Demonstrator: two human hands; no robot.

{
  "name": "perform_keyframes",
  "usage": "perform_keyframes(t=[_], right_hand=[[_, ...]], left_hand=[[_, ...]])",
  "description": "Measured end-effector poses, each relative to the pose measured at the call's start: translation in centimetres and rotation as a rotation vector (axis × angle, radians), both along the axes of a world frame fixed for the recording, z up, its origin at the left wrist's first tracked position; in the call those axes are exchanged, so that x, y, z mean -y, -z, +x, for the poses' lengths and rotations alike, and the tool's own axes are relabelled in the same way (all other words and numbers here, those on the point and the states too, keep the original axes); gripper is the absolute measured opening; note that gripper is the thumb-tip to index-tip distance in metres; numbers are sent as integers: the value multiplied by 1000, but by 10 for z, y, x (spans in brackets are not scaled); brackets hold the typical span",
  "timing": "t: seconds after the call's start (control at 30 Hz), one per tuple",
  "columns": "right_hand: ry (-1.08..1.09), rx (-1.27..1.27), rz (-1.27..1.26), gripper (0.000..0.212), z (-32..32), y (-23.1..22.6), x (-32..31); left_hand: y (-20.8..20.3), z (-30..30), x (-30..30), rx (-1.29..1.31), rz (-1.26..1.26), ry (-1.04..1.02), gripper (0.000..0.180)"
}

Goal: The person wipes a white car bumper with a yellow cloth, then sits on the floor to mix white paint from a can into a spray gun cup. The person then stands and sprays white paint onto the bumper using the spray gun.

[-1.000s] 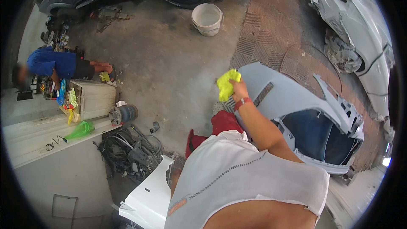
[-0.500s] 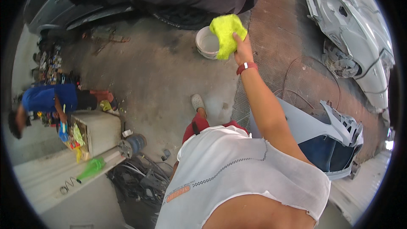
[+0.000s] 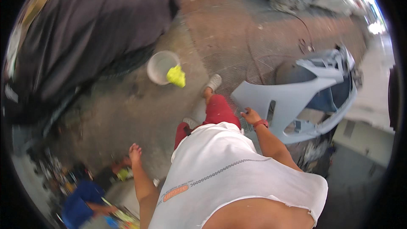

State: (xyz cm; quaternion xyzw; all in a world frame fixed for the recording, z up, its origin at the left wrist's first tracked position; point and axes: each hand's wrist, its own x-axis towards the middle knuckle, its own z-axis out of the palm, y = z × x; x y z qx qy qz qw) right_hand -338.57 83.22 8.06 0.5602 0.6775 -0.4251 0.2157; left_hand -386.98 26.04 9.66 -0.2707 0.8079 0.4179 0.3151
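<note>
Garage floor seen from above, frame blurred. Far left, a person in blue point(image 3: 82, 197) crouches among clutter. Left hand point(image 3: 135, 149) hangs at the side, fingers loosely curled, holding nothing. Ahead on the concrete stands a white bucket point(image 3: 159, 65); a yellow cloth point(image 3: 176, 76) sits at its rim, touching no hand, whether draped or mid-air I cannot tell. Right hand point(image 3: 251, 115) is open and empty, just beside the grey car bumper point(image 3: 292, 97). Judged: cloth released, bumper not being wiped now.

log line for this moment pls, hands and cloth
left hand: empty, open | right hand: empty, near grey bumper | yellow cloth: at white bucket rim, in neither hand
</note>
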Motion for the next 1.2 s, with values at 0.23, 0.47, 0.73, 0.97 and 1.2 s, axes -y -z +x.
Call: perform_keyframes(t=[0.23, 0.47, 0.73, 0.97, 1.2], right_hand=[[142, -38, 40, 68, -45, 33, -87], [370, -256, 187, 64, -77, -3, -259], [770, -328, 431, 60, -30, -49, -349], [1034, -167, 215, 62, -10, -31, -339], [1170, 175, -4, 71, -27, -23, -389]], left_hand=[[-5, -53, -251, 73, 59, 291, 47], [43, -36, -477, 119, -21, 1333, 54], [6, -107, -723, 134, -246, 1455, 39], [35, -129, -947, 216, -131, 1339, 35], [52, -109, -1185, 253, -133, 1523, 39]])
